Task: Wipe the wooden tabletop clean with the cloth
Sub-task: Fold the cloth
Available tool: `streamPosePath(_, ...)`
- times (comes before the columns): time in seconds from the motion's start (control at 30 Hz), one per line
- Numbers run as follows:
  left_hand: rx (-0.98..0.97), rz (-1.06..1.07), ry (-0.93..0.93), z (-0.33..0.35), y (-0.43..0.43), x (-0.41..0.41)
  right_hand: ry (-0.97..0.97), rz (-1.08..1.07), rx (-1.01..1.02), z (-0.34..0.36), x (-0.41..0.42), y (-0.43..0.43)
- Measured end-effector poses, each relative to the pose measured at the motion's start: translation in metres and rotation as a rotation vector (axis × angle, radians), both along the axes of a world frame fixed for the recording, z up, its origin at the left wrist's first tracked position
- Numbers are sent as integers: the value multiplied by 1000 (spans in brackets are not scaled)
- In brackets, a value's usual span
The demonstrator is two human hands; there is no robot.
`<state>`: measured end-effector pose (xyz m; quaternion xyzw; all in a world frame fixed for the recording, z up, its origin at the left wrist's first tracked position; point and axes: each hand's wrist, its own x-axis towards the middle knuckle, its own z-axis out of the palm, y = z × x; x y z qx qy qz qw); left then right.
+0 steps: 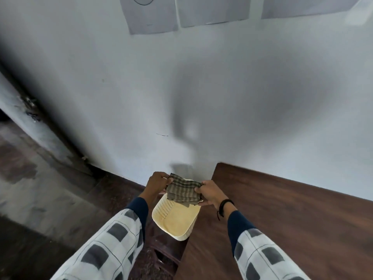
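A folded, dark checked cloth [182,190] is held up between both hands, above a cream plastic basket [175,221]. My left hand [158,183] pinches its left edge and my right hand [209,194] grips its right edge. The dark wooden tabletop [292,219] spreads to the right of the hands, its left edge running just beside the basket. Part of the basket's far rim is hidden behind the cloth.
The basket rests on a dark stand or stool [161,251] left of the table. A pale wall [181,98] stands close behind, with paper sheets [151,15] taped high up. Stained floor [40,188] lies at the left.
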<state>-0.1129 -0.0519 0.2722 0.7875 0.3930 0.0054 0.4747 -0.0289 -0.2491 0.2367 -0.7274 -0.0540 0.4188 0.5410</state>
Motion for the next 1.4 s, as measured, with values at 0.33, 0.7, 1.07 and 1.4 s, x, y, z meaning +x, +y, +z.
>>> streamPosePath(0.33, 113, -331, 210, -110, 69, 85, 27, -356, -175, -105, 15, 79)
streamPosePath(0.7, 322, -683, 285, -207, 96, 116, 265, -619, -376, -217, 19, 141)
streamPosePath(1.07, 323, -818, 233, -281, 93, 126, 319, -742, -400, -272, 48, 156)
streamPosePath(1.4, 374, -922, 295, -293, 90, 124, 218, -639, -549, -302, 53, 153)
